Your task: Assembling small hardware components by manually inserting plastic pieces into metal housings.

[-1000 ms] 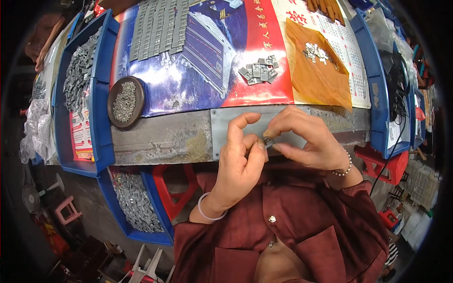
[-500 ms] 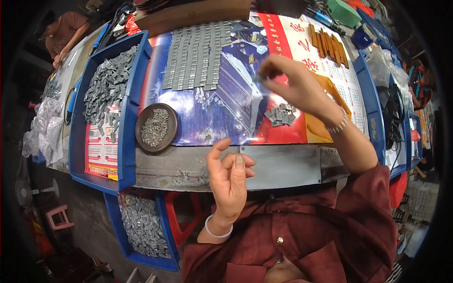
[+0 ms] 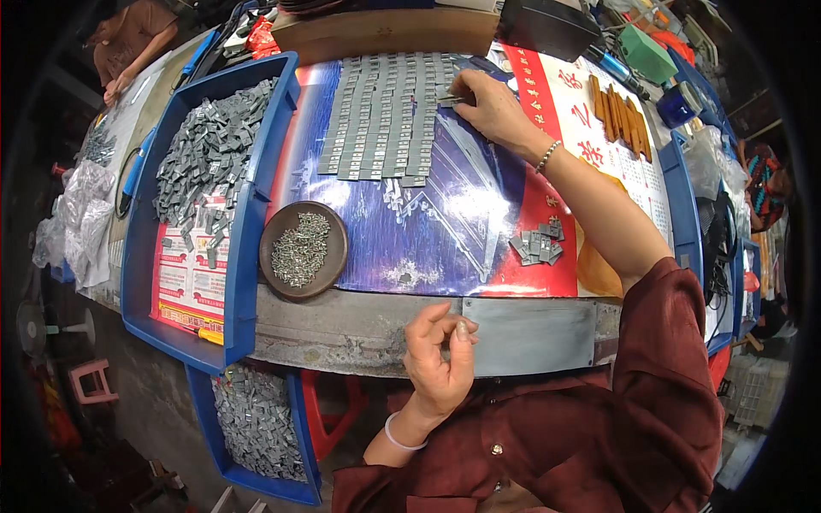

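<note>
My right hand (image 3: 496,109) reaches over the far part of the table, thumb and fingers pinching a small grey flat metal piece (image 3: 447,100) at the right edge of the rows. These rows of similar grey pieces (image 3: 376,120) lie side by side on the blue poster sheet, many showing small bright marks. A loose pile of grey pieces (image 3: 539,243) lies on the sheet's red part, nearer to me. Above the front edge of the table my left hand (image 3: 440,359) hovers palm up, fingers loosely bent and apart, with nothing visible in it.
Left of the sheet stands a round dark dish (image 3: 299,250) of tiny metal parts. Beyond it, a blue tray (image 3: 237,282) holds many grey pieces; another blue bin (image 3: 308,427) sits below. Brown strips (image 3: 617,118) lie at right. A wooden box (image 3: 385,34) bounds the back.
My right hand has moved forward and left, from above the loose pile to the right edge of the rows. My left hand's fingers have curled in slightly. The view has shifted.
</note>
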Tool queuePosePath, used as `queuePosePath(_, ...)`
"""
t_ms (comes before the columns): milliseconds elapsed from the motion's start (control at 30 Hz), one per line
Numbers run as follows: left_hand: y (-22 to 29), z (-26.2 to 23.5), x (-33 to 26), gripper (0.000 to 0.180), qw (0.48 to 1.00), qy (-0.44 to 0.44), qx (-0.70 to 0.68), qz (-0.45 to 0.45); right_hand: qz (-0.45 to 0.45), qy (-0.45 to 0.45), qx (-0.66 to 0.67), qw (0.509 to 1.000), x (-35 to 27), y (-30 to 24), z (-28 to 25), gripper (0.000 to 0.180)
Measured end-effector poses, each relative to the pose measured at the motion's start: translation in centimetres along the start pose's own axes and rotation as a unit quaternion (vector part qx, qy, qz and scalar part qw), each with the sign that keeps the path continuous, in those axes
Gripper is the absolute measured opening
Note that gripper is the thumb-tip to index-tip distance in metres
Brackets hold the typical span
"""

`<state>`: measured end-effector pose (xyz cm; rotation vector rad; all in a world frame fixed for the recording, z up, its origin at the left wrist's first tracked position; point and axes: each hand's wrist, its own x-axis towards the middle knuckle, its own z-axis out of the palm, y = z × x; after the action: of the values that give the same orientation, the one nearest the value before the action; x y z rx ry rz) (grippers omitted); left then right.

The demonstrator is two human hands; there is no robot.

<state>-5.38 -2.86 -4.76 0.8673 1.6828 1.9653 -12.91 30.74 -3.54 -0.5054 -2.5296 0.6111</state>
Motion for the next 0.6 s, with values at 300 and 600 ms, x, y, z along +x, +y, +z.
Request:
queuePosePath(300, -0.1, 0.1, 0.0, 0.035, 1.000, -0.006, 0.029, 0.000, -0.003, 0.025, 0.005, 1.000, 0.2, 0.8, 0.4, 0.015)
queuePosePath(600, 0.1, 0.4, 0.0, 0.030, 1.000, 0.010, 0.013, -0.013, 0.049, -0.071, 0.080, 0.993, -6.1, -3.2, -7.7, 0.015)
